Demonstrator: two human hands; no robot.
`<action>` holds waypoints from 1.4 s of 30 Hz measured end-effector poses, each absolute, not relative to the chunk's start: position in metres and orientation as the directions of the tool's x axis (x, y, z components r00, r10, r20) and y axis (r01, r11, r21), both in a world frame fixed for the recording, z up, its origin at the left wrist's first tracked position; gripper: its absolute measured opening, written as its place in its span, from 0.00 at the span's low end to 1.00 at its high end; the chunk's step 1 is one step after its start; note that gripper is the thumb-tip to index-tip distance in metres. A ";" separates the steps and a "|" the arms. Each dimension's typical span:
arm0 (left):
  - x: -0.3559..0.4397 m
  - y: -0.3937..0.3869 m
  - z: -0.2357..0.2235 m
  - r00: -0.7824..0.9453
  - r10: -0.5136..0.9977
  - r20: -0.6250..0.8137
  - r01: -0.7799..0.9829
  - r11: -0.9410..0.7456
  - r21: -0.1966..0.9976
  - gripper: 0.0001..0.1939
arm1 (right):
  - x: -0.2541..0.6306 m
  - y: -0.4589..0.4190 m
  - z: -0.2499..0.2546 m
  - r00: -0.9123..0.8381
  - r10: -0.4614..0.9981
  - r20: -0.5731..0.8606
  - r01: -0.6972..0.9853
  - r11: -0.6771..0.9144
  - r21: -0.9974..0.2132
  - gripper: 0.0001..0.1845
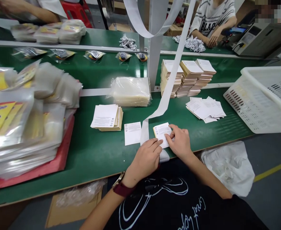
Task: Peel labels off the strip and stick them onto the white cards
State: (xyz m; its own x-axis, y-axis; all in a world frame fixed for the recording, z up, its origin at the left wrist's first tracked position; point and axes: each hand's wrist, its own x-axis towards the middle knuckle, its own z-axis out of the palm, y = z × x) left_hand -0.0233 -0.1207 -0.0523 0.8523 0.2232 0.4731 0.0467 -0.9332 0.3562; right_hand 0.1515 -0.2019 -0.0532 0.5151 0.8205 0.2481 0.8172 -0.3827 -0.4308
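Observation:
A small stack of white printed cards lies slightly turned on the green table in front of me. My right hand is closed on its right side, thumb and fingertips on the top card. Over the lower left corner, my left hand presses curled fingers; its thumb is hidden. A long white paper strip hangs from above and runs down to the table beside my left hand. Left of the strip sits a single printed card. Under my hands, a pale rounded object shows partly at the table edge.
A taller card stack, bagged clear sleeves, card piles and loose cards surround the work spot. Filled plastic bags crowd the left; a white basket stands right. Small bagged items line the belt. Co-workers sit opposite.

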 end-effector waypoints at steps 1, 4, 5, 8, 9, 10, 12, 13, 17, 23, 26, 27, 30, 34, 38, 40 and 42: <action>-0.023 -0.121 -0.052 0.853 0.226 0.470 0.049 -0.932 0.358 0.12 | 0.154 -0.202 -0.053 0.547 0.803 0.237 0.807 -0.429 -0.406 0.20; -0.024 -0.121 -0.052 0.868 0.229 0.440 0.062 -0.931 0.361 0.12 | 0.159 -0.203 -0.053 0.588 0.778 0.224 0.794 -0.501 -0.345 0.20; -0.024 -0.121 -0.052 0.875 0.230 0.425 0.072 -0.932 0.356 0.12 | 0.159 -0.203 -0.052 0.579 0.786 0.217 0.800 -0.497 -0.335 0.16; -0.023 -0.121 -0.051 0.890 0.229 0.395 0.094 -0.939 0.332 0.13 | 0.156 -0.202 -0.051 0.564 0.806 0.179 0.802 -0.484 -0.351 0.14; -0.023 -0.121 -0.051 0.891 0.224 0.395 0.091 -0.941 0.327 0.13 | 0.155 -0.201 -0.050 0.572 0.804 0.161 0.789 -0.486 -0.376 0.15; -0.023 -0.121 -0.051 0.890 0.215 0.401 0.080 -0.942 0.326 0.13 | 0.154 -0.201 -0.050 0.586 0.798 0.144 0.769 -0.490 -0.411 0.15; -0.023 -0.121 -0.051 0.887 0.195 0.418 0.052 -0.943 0.330 0.13 | 0.155 -0.200 -0.051 0.626 0.771 0.116 0.703 -0.494 -0.511 0.13; -0.023 -0.121 -0.051 0.885 0.189 0.425 0.041 -0.942 0.332 0.13 | 0.156 -0.200 -0.051 0.644 0.758 0.104 0.664 -0.487 -0.568 0.11; -0.023 -0.120 -0.051 0.879 0.197 0.434 0.040 -0.938 0.344 0.12 | 0.164 -0.202 -0.055 0.670 0.734 0.113 0.580 -0.422 -0.697 0.13; -0.021 -0.120 -0.052 0.876 0.226 0.426 0.057 -0.926 0.373 0.07 | 0.167 -0.210 -0.056 0.714 0.688 0.133 0.486 -0.350 -0.801 0.15; -0.020 -0.120 -0.052 0.881 0.225 0.416 0.062 -0.927 0.370 0.07 | 0.173 -0.213 -0.056 0.714 0.692 0.110 0.441 -0.321 -0.838 0.15; -0.020 -0.120 -0.053 0.882 0.223 0.414 0.061 -0.927 0.370 0.07 | 0.178 -0.214 -0.057 0.715 0.687 0.125 0.465 -0.334 -0.820 0.15; -0.020 -0.119 -0.054 0.860 0.236 0.452 0.046 -0.919 0.392 0.07 | 0.192 -0.219 -0.055 0.749 0.616 0.246 0.611 -0.497 -0.616 0.11; -0.022 -0.117 -0.053 0.751 0.358 0.555 0.065 -0.876 0.477 0.08 | 0.188 -0.232 -0.043 0.699 0.579 0.420 0.715 -0.539 -0.446 0.17; -0.024 -0.117 -0.051 0.664 0.468 0.583 0.082 -0.821 0.565 0.11 | 0.149 -0.244 -0.029 0.436 0.819 0.374 0.778 -0.133 -0.614 0.11; -0.024 -0.117 -0.050 0.656 0.488 0.576 0.083 -0.805 0.587 0.13 | 0.131 -0.245 -0.027 0.365 0.874 0.322 0.702 -0.031 -0.712 0.10; -0.024 -0.118 -0.050 0.661 0.481 0.576 0.074 -0.806 0.588 0.14 | 0.121 -0.244 -0.027 0.383 0.883 0.272 0.597 -0.012 -0.802 0.11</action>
State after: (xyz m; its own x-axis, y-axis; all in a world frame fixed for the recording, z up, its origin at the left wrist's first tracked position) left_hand -0.0245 -0.1175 -0.0504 0.6611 0.4808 0.5760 0.0738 -0.8057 0.5878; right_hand 0.1211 -0.2444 -0.0271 0.3834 0.8825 0.2723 0.5966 -0.0116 -0.8024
